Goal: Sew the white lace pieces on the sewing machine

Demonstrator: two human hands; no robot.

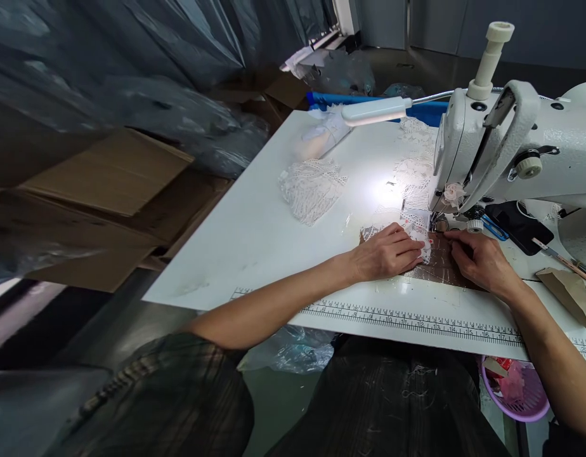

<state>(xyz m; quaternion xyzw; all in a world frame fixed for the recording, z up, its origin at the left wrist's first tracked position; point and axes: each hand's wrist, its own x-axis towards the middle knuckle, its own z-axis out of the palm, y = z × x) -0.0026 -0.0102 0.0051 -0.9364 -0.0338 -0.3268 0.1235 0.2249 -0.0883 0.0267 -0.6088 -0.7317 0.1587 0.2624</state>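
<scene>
A strip of white lace point(419, 236) lies in front of the presser foot point(438, 222) of a white sewing machine point(521, 146). My left hand point(385, 254) rests flat on the lace, fingers stretched out and pressing it down onto a brownish patch of the table. My right hand point(483, 260) lies just right of the needle, fingers curled and pinching the lace edge near the foot. A lamp on a gooseneck point(376, 111) lights the spot.
A loose heap of lace point(312, 187) and a bagged bundle point(321, 139) lie on the white table point(255, 241), with a printed ruler point(416, 317) along its front edge. Blue snips point(493, 227), a dark phone point(519, 225), cardboard boxes point(107, 190) and a purple basket point(516, 390) are nearby.
</scene>
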